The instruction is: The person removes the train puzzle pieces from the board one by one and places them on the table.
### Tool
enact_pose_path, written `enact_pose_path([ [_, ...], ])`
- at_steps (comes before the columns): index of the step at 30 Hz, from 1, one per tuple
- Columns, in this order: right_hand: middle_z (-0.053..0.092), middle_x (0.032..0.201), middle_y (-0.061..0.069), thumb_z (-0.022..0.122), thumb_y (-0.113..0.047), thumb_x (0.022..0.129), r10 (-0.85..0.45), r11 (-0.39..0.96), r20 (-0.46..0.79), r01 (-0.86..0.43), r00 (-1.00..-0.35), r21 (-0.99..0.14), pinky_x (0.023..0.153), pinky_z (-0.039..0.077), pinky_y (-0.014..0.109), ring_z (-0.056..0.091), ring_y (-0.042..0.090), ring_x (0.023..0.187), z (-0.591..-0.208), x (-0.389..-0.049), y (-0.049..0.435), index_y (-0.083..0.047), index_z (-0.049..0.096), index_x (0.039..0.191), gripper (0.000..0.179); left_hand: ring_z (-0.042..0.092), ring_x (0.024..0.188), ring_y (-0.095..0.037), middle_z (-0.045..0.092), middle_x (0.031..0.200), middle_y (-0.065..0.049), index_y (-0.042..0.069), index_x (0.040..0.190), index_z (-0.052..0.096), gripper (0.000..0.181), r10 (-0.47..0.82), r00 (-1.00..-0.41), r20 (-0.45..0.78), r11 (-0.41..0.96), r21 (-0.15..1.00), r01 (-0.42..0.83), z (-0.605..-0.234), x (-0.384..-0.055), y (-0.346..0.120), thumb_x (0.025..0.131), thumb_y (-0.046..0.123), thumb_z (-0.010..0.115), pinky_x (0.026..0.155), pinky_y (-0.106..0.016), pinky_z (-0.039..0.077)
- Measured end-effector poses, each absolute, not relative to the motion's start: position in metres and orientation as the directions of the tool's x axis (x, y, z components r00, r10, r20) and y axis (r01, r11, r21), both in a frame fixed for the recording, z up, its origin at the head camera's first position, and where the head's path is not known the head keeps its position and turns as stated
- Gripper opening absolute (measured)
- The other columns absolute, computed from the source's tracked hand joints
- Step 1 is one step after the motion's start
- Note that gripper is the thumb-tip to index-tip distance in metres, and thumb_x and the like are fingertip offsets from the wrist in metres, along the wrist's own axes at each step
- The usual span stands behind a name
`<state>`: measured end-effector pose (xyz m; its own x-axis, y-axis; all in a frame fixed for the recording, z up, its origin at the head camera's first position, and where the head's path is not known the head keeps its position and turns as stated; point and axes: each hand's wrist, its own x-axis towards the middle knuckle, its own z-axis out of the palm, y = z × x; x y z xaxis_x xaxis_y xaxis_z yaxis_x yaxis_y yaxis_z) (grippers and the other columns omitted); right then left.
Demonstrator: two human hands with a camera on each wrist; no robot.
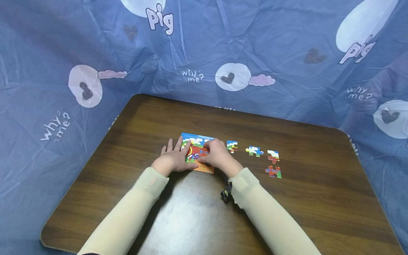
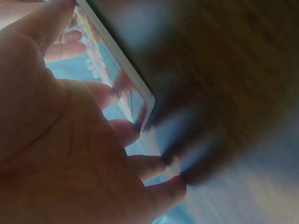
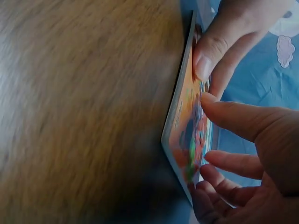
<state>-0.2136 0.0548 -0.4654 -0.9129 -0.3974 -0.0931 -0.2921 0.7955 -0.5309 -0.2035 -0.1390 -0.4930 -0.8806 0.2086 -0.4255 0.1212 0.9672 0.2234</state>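
Note:
A picture puzzle in a flat board (image 1: 206, 170), with an orange lower edge and blue top, lies on the table. My left hand (image 1: 173, 159) rests at its left side with fingers spread, thumb along the lower edge and index finger over the picture. From the right, my right hand (image 1: 220, 157) reaches over the board, its thumb and fingertips curved around a puzzle piece (image 1: 204, 152) at the picture's right part. In the right wrist view the right thumb (image 3: 215, 105) and fingertips stand on the picture, a piece's width apart. The hand hides the board's right edge.
Several loose puzzle pieces lie right of the board: a blue and green one (image 1: 232, 146), a blue one with white (image 1: 254, 151), and two more in a column, the lower red (image 1: 274, 171). The brown table (image 1: 318, 198) meets a blue printed cloth (image 1: 204, 46) behind.

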Motion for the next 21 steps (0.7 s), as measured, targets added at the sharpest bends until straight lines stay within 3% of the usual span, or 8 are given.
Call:
enact_pose_path([
  [13, 0.064, 0.103, 0.008, 0.093, -0.03, 0.076, -0.318, 0.814, -0.136, -0.196, -0.938, -0.547, 0.091, 0.044, 0.042, 0.054, 0.029, 0.101, -0.4657, -0.2152, 0.0493, -0.002, 0.072, 0.107, 0.047, -0.009, 0.148, -0.051, -0.018, 0.168, -0.011, 0.026, 0.165, 0.003, 0.108, 0.199, -0.88, -0.43, 0.97, 0.216, 0.114, -0.4948, -0.2027, -0.1381, 0.087, 0.08, 0.053, 0.114, -0.066, 0.006],
  [21, 0.064, 0.094, 0.005, 0.086, -0.021, 0.083, -0.263, 0.743, -0.098, -0.137, -0.96, -0.655, 0.079, 0.051, 0.037, 0.059, 0.022, 0.088, -0.4665, -0.216, 0.0486, -0.004, 0.068, 0.1, 0.03, -0.01, 0.148, -0.05, -0.02, 0.167, -0.01, 0.028, 0.165, 0.0, 0.109, 0.186, -0.877, -0.444, 0.975, 0.192, 0.11, -0.4941, -0.203, -0.1378, 0.086, 0.082, 0.052, 0.115, -0.065, 0.006],
])
